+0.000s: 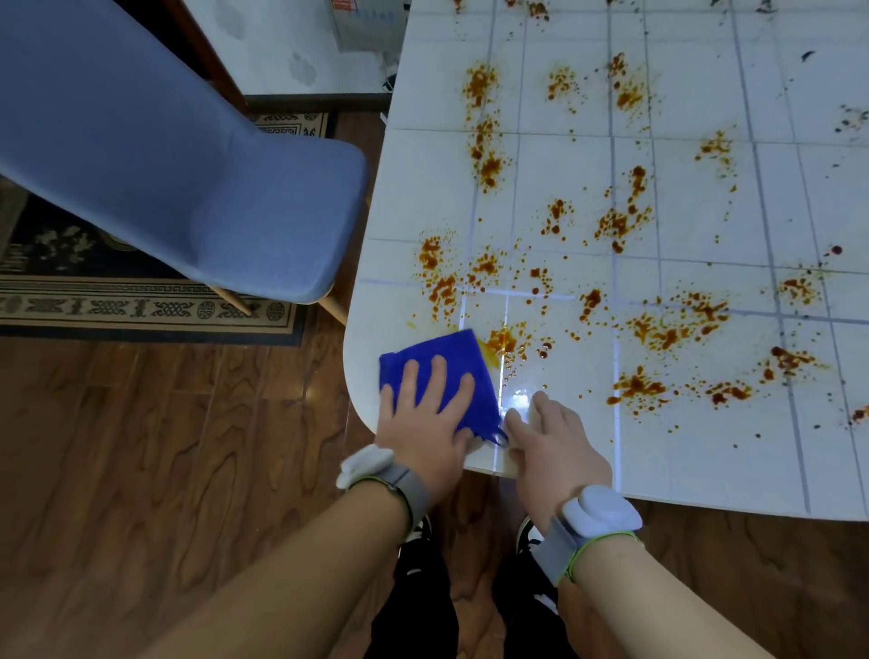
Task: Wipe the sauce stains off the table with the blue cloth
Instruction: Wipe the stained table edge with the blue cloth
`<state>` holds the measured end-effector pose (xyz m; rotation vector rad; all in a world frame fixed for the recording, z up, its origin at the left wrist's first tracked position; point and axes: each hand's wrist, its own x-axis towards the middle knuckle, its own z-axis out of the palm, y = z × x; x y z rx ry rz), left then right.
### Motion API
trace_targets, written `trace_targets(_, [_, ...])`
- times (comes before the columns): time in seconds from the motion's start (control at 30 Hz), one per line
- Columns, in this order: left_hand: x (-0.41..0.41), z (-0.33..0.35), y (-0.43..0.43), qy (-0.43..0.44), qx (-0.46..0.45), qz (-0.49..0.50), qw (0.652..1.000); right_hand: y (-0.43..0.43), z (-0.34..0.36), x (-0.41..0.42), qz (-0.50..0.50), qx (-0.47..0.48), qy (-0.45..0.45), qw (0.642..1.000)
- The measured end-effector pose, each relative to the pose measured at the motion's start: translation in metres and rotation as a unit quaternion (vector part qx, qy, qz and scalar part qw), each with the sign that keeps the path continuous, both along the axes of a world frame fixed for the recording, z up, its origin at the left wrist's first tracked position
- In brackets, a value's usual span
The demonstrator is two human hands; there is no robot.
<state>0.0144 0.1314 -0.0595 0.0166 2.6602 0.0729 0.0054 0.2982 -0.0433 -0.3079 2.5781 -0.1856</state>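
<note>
Pressing spread left hand [423, 423] on folded blue terry cloth [449, 350], risked smearing orange-brown sauce stains [501, 339] just past fingertips [439, 363]. Rested right hand [555, 451] flat alongside, fingers straight.

No legible text. Red label [339, 4] and blue print [371, 15] on the white box [367, 33] at top edge: too blurred to read.

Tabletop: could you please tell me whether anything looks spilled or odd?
Yes: orange-brown sauce stains spatter most of the white table; only the near corner by the blue cloth, under the left hand, looks clean.
</note>
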Motion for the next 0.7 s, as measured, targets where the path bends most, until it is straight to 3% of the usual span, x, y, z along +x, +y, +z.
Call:
trace_targets(0.1, [-0.013,0.003,-0.017,-0.022,0.018,-0.096,0.995,0.009,0.000,0.003,-0.006,-0.024,0.016,1.000])
trace_targets(0.23, [-0.029,0.001,-0.031,-0.013,0.016,0.012,1.000,0.013,0.001,-0.003,-0.023,-0.035,0.005,0.999])
trace_targets(0.37, [-0.023,0.001,-0.014,-0.029,0.013,-0.117,0.993,0.010,0.002,-0.012,0.007,-0.021,0.036,0.999])
trace_targets(0.43, [-0.035,0.004,-0.030,-0.036,0.024,-0.118,0.992,0.011,0.001,-0.017,0.021,-0.021,0.034,0.999])
trace_targets(0.53, [-0.021,0.001,-0.013,-0.015,0.015,-0.046,0.999,0.012,0.002,-0.019,0.028,-0.009,0.007,1.000])
trace_targets(0.7, [-0.018,0.001,-0.020,-0.037,0.028,-0.128,0.991,0.016,-0.002,-0.009,0.035,-0.009,0.033,0.999])
